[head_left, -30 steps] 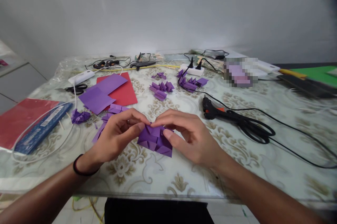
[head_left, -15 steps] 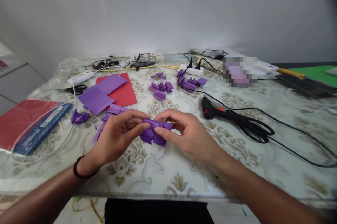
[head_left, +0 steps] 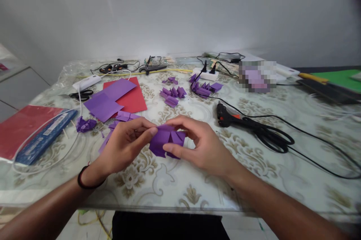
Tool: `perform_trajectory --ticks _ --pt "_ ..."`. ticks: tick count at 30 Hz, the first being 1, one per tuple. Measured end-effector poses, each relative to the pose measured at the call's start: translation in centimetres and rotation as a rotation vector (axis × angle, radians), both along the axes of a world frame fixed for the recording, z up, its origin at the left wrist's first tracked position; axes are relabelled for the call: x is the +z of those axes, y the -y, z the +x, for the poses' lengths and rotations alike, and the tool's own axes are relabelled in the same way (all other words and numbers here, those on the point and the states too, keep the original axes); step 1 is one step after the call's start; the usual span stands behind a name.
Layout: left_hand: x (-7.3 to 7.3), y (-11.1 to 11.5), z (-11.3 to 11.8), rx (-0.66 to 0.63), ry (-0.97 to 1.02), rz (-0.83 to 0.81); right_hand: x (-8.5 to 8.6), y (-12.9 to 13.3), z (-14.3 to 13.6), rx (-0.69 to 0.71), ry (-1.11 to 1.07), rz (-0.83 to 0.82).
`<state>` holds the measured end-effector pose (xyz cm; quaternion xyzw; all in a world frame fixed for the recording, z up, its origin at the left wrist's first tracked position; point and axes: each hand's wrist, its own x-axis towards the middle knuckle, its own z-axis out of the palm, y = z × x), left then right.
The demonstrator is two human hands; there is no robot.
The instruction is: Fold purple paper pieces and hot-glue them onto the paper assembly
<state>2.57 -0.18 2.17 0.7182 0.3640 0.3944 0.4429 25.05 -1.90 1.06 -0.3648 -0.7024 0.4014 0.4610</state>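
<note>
One pinch each, left hand [head_left: 128, 140] and right hand [head_left: 199, 144], on creased purple paper [head_left: 159, 143] at the near middle of the bench [head_left: 166, 195]. Could tear or fold askew if tugged unevenly. Farther right, a glue gun [head_left: 225, 116]; farther left, flat purple sheets [head_left: 103, 104].

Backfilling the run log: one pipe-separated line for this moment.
left hand: pinching folded purple paper | right hand: gripping same paper | glue gun: on table, right | red sheet: partly under purple sheets
</note>
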Motion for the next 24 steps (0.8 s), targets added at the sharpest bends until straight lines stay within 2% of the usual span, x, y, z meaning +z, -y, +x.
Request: perform_trajectory --ticks 7,14,21,24 --pt "0.01 0.40 0.28 -0.079 -0.211 0.112 -0.40 -0.24 -0.42 -0.034 0.029 -0.057" --pt "0.14 0.55 0.34 -0.138 -0.253 0.151 -0.29 -0.41 -0.32 0.007 -0.003 -0.137" --pt "-0.09 0.54 0.22 -0.083 -0.225 0.089 -0.44 -0.45 -0.28 0.003 -0.062 -0.203" --pt "-0.23 0.45 0.18 -0.006 -0.147 0.074 -0.42 -0.45 -0.34 0.012 -0.122 -0.230"
